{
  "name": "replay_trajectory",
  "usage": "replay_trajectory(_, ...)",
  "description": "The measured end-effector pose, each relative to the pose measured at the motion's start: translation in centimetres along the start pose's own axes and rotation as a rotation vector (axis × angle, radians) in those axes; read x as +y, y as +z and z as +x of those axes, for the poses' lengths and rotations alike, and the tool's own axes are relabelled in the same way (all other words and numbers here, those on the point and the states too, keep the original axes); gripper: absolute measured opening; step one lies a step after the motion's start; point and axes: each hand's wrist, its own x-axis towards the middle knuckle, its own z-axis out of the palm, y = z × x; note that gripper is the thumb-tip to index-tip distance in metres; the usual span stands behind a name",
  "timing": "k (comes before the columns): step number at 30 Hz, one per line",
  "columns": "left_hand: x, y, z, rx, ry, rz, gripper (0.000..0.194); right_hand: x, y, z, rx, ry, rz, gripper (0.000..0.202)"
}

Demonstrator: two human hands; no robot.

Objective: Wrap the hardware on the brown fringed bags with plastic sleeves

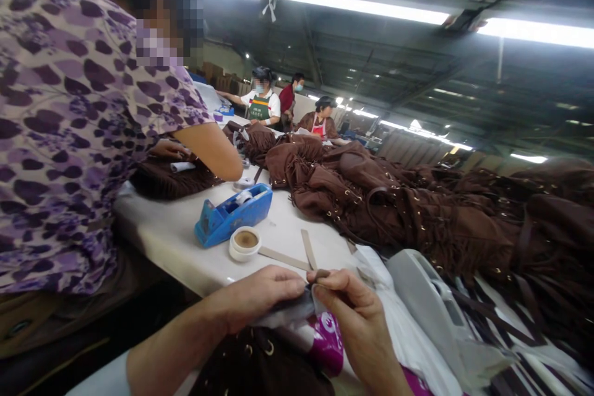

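My left hand (266,291) is closed, thumb over fingers, on a greyish, see-through plastic wrap (292,312). My right hand (355,312) meets it fingertip to fingertip, pinching the other side of the wrap. A small dark brown bit (321,273) shows at the right fingertips; its kind is unclear. Below both hands lies a dark brown bag (260,362) with gold eyelets, partly cut off by the frame. Purple-and-white printed plastic (327,343) shows between the bag and my right hand. Just beyond the fingers, beige strips (307,249) lie on the white table (185,229).
A blue tape dispenser (234,213) and a round white tub (244,244) of brown stuff stand ahead. A grey tape dispenser (431,309) is at right. Brown fringed bags (371,185) are heaped behind. A co-worker in a patterned shirt (78,117) leans in from the left.
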Motion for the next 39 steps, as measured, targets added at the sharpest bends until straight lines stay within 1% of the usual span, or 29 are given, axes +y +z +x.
replay_trajectory(2, 0.4, 0.0, 0.3, 0.003, 0.064, 0.029, 0.047, 0.0, 0.2, 0.3, 0.02, -0.055, -0.012, 0.013)
replay_trajectory(4, 0.7, -0.1, 0.5, 0.016, 0.077, 0.001, 0.048, 0.0, 0.4, 0.6, 0.018, -0.073, -0.005, 0.013)
replay_trajectory(7, 0.6, -0.1, 0.8, 0.015, 0.034, -0.118, 0.054, -0.1, 0.4, 1.0, -0.022, -0.045, 0.007, 0.015)
replay_trajectory(10, 0.2, -0.1, 1.1, 0.049, 0.062, -0.138, 0.048, -0.2, 0.4, 1.4, -0.09, 0.004, -0.017, 0.015)
replay_trajectory(12, -0.1, -0.2, 1.2, 0.089, 0.138, -0.082, 0.042, -0.1, 0.5, 1.5, -0.132, 0.034, -0.027, 0.014)
replay_trajectory(14, -0.5, -0.3, 1.2, 0.106, 0.222, 0.013, 0.037, 0.2, 0.7, 1.4, -0.134, 0.035, -0.005, 0.014)
replay_trajectory(17, -0.8, -0.5, 1.1, 0.099, 0.29, 0.163, 0.032, 0.9, 0.9, 1.1, -0.098, -0.055, 0.014, 0.013)
replay_trajectory(19, -0.8, -0.6, 0.9, 0.101, 0.283, 0.213, 0.034, 1.3, 0.9, 1.0, -0.096, -0.118, -0.028, 0.012)
replay_trajectory(23, -0.5, -0.3, 0.4, 0.118, 0.217, 0.226, 0.038, 1.7, 0.2, 1.2, -0.068, -0.197, -0.177, 0.012)
replay_trajectory(26, 0.0, 0.0, -0.2, 0.12, 0.245, 0.316, 0.03, 1.4, -0.2, 1.5, -0.159, -0.264, -0.269, 0.01)
replay_trajectory(28, 0.4, 0.1, -0.7, 0.113, 0.263, 0.404, 0.027, 1.3, -0.2, 1.5, -0.197, -0.253, -0.289, 0.01)
replay_trajectory(30, 0.9, 0.2, -1.1, 0.119, 0.285, 0.5, 0.028, 1.4, 0.0, 1.5, -0.159, -0.228, -0.285, 0.011)
replay_trajectory(33, 1.2, 0.1, -1.4, 0.143, 0.319, 0.616, 0.027, 1.9, 0.5, 1.3, -0.056, -0.209, -0.279, 0.014)
replay_trajectory(35, 1.1, 0.0, -1.4, 0.15, 0.303, 0.626, 0.026, 2.3, 0.7, 1.2, 0.005, -0.209, -0.287, 0.015)
replay_trajectory(39, 0.9, -0.1, -1.3, 0.163, 0.241, 0.588, 0.022, 2.8, 0.9, 1.1, 0.028, -0.293, -0.368, 0.011)
